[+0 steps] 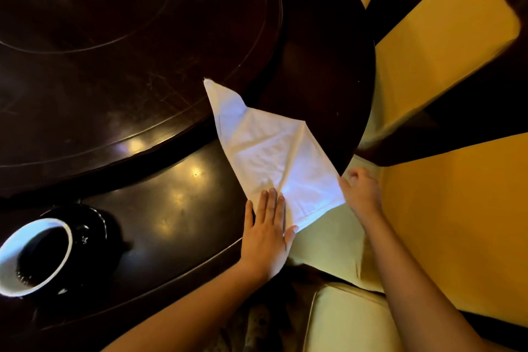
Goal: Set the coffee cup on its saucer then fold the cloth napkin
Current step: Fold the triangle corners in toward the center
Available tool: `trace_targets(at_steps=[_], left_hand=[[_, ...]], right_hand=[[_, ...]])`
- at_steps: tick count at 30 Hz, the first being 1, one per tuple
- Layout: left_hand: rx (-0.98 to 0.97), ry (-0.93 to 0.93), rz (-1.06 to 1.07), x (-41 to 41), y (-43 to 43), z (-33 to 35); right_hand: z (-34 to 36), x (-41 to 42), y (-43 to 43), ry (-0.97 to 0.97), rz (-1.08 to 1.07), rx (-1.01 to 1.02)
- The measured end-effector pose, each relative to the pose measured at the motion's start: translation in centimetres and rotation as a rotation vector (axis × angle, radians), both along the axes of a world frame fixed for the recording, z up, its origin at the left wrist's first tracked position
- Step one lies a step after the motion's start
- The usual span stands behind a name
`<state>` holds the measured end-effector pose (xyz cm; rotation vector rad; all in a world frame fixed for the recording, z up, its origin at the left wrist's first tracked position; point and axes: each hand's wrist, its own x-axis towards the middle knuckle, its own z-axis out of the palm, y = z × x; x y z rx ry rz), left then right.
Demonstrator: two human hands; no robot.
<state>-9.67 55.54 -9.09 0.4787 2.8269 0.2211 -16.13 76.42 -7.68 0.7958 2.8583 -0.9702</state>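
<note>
Two hands are working my napkin [274,151]: the left hand [267,233] is pressing it flat, fingers spread. The right hand [361,194] is pinching its edge at the table [177,208] rim.

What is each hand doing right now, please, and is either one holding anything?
Left hand: open, palm flat on the white napkin, holding nothing.
Right hand: fingers curled at the napkin's right edge; whether it grips the cloth cannot be told.

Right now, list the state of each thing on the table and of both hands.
Cup: upright on its saucer, holding dark coffee.
Saucer: under the cup.
Napkin: partly folded, one corner hanging over the table edge.
Left hand: flat, pressing the napkin.
Right hand: at the napkin's right edge; grip unclear.
</note>
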Motion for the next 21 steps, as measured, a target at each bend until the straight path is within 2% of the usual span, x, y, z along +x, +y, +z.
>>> trace_targets(at_steps=[3, 5, 7, 10, 14, 18, 21], left_hand=[[0.066, 0.023, -0.005, -1.6, -0.1, 0.6], [0.101, 0.059, -0.022, -4.2, -0.4, 1.0], [0.091, 0.097, -0.018, -8.1, -0.8, 1.2], [0.028, 0.186, -0.015, -15.3, -2.0, 1.8], [-0.119, 0.238, -0.028, -23.6, -4.7, 2.7], [-0.17, 0.36, -0.079, -26.9, -6.8, 3.6], [-0.176, 0.406, -0.101, -27.6, -7.1, 4.2]], right_hand=[[0.8, -2.5, -2.7, 0.169, 0.311, 0.189], [0.3, -4.3, -4.8, 0.137, 0.527, 0.239], [-0.8, -6.0, -6.2, 0.076, 0.615, 0.293], [-1.9, -8.1, -6.8, 0.094, 0.541, 0.332], [-2.3, -9.5, -6.4, 0.193, 0.469, 0.275], [-2.4, -9.3, -6.3, 0.289, 0.42, 0.201], [-2.1, -9.1, -6.5, 0.307, 0.355, 0.224]])
